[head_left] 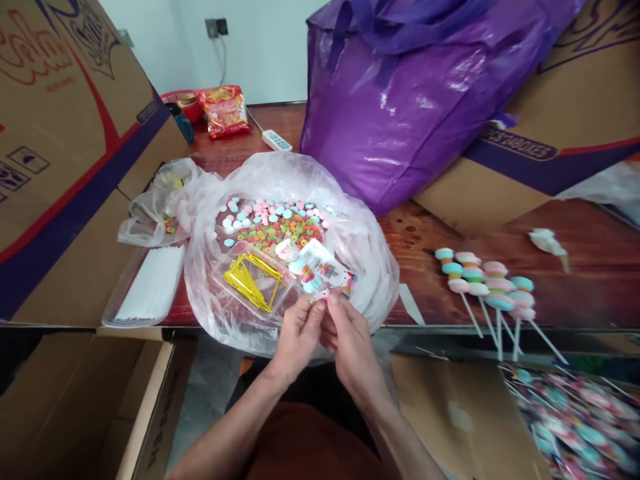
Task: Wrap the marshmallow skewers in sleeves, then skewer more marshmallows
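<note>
My left hand (301,325) and my right hand (349,328) meet at the near edge of a plastic bag, with thumbs and fingertips pinched together on its end. A small printed clear candy bag (325,263) extends away from my fingers; pink, white and blue shapes show in it, but I cannot tell print from contents. Just left of it, a clear plastic tray (219,275) holds yellow twist ties (243,283). Beyond lie coloured cereal rings (275,233) and pastel marshmallows (260,212), all on a spread white plastic bag (360,233).
Several marshmallow skewers (497,287) lie at the right table edge, above a box of wrapped ones (580,420). White sticks (153,283) fill a tray at left. A purple bag (400,113), cartons (60,167), a thermometer (277,141) and a red packet (223,111) stand behind.
</note>
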A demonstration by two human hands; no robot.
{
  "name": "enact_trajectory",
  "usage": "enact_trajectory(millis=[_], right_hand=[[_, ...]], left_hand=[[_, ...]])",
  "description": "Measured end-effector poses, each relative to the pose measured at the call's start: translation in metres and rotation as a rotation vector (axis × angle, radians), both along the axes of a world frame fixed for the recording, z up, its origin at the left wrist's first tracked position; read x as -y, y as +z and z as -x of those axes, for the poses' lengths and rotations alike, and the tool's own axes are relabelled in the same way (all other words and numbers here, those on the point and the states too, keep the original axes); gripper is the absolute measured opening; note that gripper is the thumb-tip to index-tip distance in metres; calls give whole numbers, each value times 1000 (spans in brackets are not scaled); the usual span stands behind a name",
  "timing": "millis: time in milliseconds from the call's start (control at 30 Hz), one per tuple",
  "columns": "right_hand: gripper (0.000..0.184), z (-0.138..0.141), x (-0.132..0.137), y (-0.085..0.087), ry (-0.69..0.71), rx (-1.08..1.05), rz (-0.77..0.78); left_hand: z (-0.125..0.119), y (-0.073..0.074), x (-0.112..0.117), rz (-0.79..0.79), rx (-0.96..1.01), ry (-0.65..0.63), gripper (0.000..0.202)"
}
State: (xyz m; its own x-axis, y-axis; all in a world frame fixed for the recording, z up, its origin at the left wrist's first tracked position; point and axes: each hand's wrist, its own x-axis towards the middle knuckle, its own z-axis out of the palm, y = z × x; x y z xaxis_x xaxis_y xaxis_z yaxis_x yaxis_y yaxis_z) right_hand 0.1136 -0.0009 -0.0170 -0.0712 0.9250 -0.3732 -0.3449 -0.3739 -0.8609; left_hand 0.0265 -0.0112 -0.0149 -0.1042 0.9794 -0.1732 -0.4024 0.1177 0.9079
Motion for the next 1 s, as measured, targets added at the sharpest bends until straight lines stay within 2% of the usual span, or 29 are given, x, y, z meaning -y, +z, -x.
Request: enact_trajectory(millis=[67,133,200,267,333,433,500,567,633,700,833,900,1000], right_hand=[[49,9,-2,6,10,-55,49],[49,19,-3,12,86,-103,44],[47,30,-2,17,231,-102,-10],[44,41,-3,22,435,5,-146],[37,50,-9,26,612,308,-375],[24,58,-30,31,722,1026,-757],[21,63,-49,31,757,1392,-981],[22,66,-67,28,856,1557,-1158],[23,68,-80,24,950,1593,-1253],[24,68,-87,21,1007,1564,-1277],[25,64,-91,23,1042,1449,-1284],[28,58,-90,27,983,1453,-1224],[27,45,-86,33,780,1336,-1067]], left_hand=[[11,3,5,-87,-7,-42,32],[23,6,11,-113,76,-47,31],[37,8,16,-105,177,53,28],[50,10,21,-116,230,203,21],[64,12,25,-140,245,333,14],[86,14,28,-137,211,451,20],[97,14,29,-87,188,463,27],[102,13,29,-22,182,433,30],[102,11,29,21,171,428,32],[100,9,28,48,160,442,33],[98,5,26,26,207,454,32],[100,2,24,9,218,454,29],[102,0,20,6,208,452,28]])
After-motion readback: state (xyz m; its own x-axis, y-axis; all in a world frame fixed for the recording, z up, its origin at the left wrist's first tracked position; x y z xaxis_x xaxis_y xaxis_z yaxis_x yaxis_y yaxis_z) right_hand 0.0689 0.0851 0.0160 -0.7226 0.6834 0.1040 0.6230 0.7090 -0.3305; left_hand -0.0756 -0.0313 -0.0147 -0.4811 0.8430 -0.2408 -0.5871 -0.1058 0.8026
